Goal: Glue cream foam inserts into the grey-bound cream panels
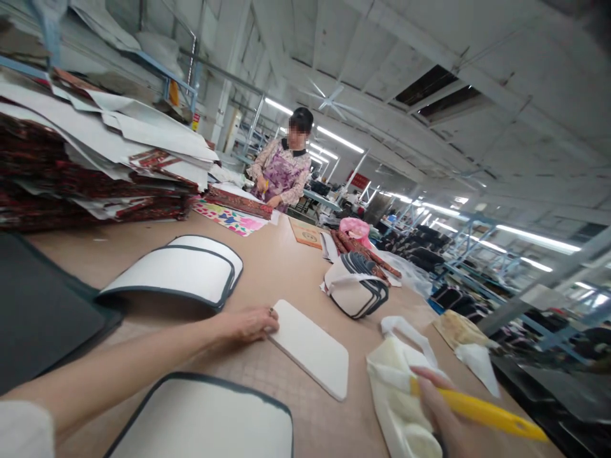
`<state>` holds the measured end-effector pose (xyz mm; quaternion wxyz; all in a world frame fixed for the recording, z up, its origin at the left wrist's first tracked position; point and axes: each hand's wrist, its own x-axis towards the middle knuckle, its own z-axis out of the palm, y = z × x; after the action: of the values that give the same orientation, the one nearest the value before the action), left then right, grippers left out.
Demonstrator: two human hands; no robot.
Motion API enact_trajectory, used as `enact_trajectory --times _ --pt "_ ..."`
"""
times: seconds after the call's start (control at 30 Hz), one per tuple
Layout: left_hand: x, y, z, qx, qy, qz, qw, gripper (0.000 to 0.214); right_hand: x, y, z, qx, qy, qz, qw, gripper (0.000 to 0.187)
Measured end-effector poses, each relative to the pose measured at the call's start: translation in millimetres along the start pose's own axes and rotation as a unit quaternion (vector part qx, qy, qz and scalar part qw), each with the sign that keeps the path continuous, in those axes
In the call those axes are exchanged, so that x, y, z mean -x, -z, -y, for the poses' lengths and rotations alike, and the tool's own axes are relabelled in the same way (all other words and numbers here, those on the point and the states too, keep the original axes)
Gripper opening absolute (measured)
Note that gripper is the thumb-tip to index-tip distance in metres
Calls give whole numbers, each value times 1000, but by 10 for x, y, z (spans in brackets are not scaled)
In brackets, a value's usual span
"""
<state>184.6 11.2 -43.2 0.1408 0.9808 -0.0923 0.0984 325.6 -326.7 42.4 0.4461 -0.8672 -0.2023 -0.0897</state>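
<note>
My left hand (252, 323) reaches in from the left, its fingers curled at the left end of a white rounded panel (312, 350) that lies flat on the table. In my right hand (442, 407) is a brush (482, 410) with a yellow handle. Its pale head is over the edge of a cut-open white plastic jug (382, 410), which has cream-coloured stuff inside. A white panel with a dark border (214, 420) lies closest to me. Two curved white panels (176, 273) with dark edges overlap beyond my left forearm.
A tall stack of patterned fabric and white sheets (119, 146) stands at the left, above a dark sheet (42, 305). A tied bundle of white panels (356, 292) sits beyond the jug. Across the table (267, 254) stands a co-worker (284, 168) holding something yellow.
</note>
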Motion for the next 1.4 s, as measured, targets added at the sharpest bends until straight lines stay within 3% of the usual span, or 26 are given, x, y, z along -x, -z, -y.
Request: enact_trajectory --times 0.13,0.27,0.37,0.47,0.67,0.8,0.9,1.07,1.2,1.3,1.4 --pt "71 -45 -51 -10 -1 29 1000 14 -327 -938 422 -192 32 132 972 43" --pt "234 -63 -175 -7 19 35 999 11 -491 -1716 530 -225 32 217 949 38" --pt "290 -116 -191 -8 33 16 999 12 -508 -2063 503 -211 24 230 950 38" --pt "275 -153 -162 -21 30 24 999 11 -492 -2234 517 -200 31 240 949 36" --pt "234 -104 -173 -29 47 67 996 6 -463 -2368 609 -180 59 268 945 29" --pt "252 -54 -202 12 51 65 997 8 -488 -2311 522 -164 58 263 949 26" --pt "255 -19 -198 23 63 75 995 7 -552 -2069 327 -130 43 236 962 25" --pt "251 -9 -167 33 53 82 995 8 -682 -1403 -116 -50 16 171 984 21" --pt "253 -37 -105 57 35 56 996 8 -696 -1061 -198 -30 11 136 990 24" --pt "227 -48 14 120 28 24 992 20 -604 -1134 16 -60 17 142 988 28" --pt "187 -102 179 196 78 6 977 40 -408 -1468 341 -105 29 194 975 30"
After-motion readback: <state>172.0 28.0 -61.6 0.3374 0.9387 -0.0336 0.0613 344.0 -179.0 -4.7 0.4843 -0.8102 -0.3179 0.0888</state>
